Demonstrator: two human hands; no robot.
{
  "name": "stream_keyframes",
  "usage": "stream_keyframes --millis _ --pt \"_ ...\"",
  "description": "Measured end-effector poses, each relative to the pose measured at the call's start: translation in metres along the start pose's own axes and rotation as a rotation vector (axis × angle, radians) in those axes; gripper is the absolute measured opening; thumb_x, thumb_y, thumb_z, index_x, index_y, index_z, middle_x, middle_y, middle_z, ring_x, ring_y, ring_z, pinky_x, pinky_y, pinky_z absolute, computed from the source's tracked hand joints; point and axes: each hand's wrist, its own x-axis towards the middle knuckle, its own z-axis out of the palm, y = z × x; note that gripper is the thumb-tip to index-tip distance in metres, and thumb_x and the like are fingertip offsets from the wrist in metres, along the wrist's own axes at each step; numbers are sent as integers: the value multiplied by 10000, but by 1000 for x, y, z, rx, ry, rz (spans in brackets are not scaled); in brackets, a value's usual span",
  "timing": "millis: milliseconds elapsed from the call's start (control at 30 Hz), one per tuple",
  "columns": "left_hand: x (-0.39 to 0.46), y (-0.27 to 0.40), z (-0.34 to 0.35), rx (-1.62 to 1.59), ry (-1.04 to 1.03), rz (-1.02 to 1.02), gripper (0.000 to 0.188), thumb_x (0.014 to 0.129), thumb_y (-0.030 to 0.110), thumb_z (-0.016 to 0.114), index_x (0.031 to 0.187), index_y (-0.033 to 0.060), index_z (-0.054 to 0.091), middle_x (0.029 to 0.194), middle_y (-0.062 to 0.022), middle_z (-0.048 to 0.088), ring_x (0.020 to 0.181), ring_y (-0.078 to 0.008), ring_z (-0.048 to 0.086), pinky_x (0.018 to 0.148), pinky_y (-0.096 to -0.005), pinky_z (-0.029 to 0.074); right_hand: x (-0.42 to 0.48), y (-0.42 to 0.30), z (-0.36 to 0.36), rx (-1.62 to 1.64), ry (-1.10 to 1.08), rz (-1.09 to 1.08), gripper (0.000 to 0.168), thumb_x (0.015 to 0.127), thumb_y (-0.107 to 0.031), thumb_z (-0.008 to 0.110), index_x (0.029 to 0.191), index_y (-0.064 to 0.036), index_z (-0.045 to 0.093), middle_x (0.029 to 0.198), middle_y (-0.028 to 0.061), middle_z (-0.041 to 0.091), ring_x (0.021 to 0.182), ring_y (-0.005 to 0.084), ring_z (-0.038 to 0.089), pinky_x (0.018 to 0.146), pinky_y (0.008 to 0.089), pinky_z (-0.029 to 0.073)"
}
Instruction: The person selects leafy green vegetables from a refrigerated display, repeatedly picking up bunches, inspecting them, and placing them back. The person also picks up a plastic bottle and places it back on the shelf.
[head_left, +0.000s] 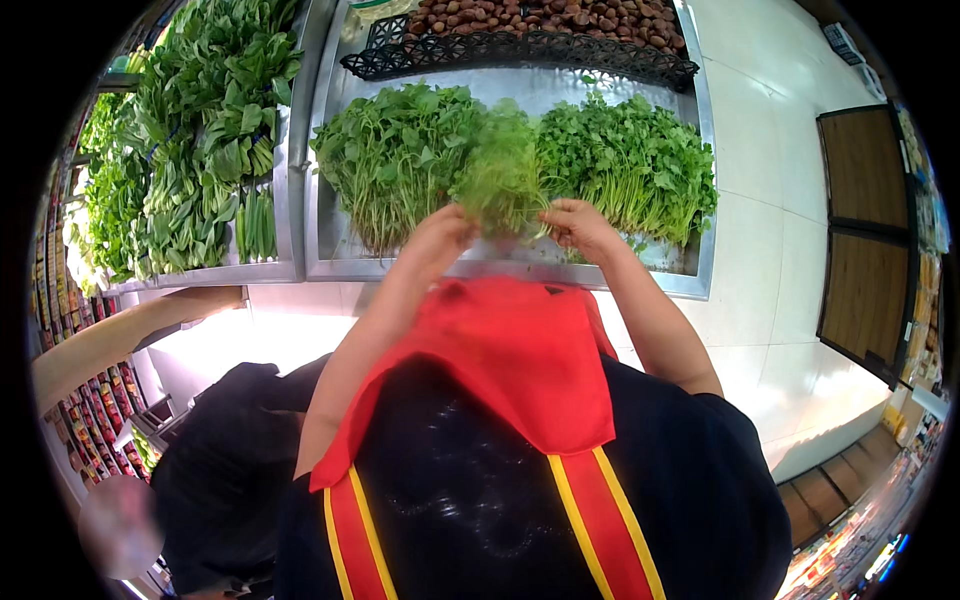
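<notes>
A blurred bunch of thin-stemmed leafy greens (501, 169) stands upright between my two hands over the metal display tray (360, 268). My left hand (448, 229) has its fingers curled on the bunch's lower left side, where blur softens the detail. On the other side, my right hand (576, 227) pinches several thin stems between thumb and fingers. Longer-stemmed leafy greens (401, 157) lie in a thick row left of the bunch. To its right is a row of cilantro-like herbs (637, 161) with pale green stems.
Chestnuts (540, 16) fill a black plastic crate (517, 49) at the tray's far side. Tied leafy vegetables (195, 142) crowd the neighbouring left display. A person in dark clothing (225, 480) is close at my left. Brown wooden panels (862, 225) stand beyond the tiled floor (765, 210) on the right.
</notes>
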Motion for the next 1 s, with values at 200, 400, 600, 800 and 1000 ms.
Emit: stream_keyframes --millis 200,400,600,800,1000 --pt "8 -1 25 -88 -83 -65 180 888 24 468 1058 -16 510 1068 -166 575 1038 -283 551 914 -380 450 -6 -33 25 -97 15 -88 172 820 -187 667 816 -24 613 660 13 586 562 88 565 454 215 387" --pt "9 -2 31 -134 -88 -103 205 910 78 464 1078 -33 504 1112 -181 549 1075 -275 530 967 -398 420 10 -33 53 -419 78 -129 271 739 -292 695 750 -22 670 637 76 636 580 159 612 555 302 485" --pt "17 -2 31 55 -199 -129 279 865 47 480 1113 -79 486 1125 -164 544 1078 -241 526 991 -352 401 -1 -51 56 -524 -7 -84 232 750 -239 667 743 -7 654 649 92 651 581 173 645 568 300 511" --pt "12 1 27 673 -62 -62 378 825 -53 471 1199 -103 496 1172 -188 582 1104 -244 573 926 -295 478 -62 -102 -17 -284 45 -144 151 808 -169 652 862 -29 635 755 34 632 602 103 619 497 201 438" --pt "4 10 20 366 64 -23 276 894 -14 427 1130 -21 570 1032 -135 656 899 -145 611 703 -244 495 -77 -100 -90 -538 479 -4 201 793 -177 685 912 -21 640 710 49 616 618 148 623 546 232 466"
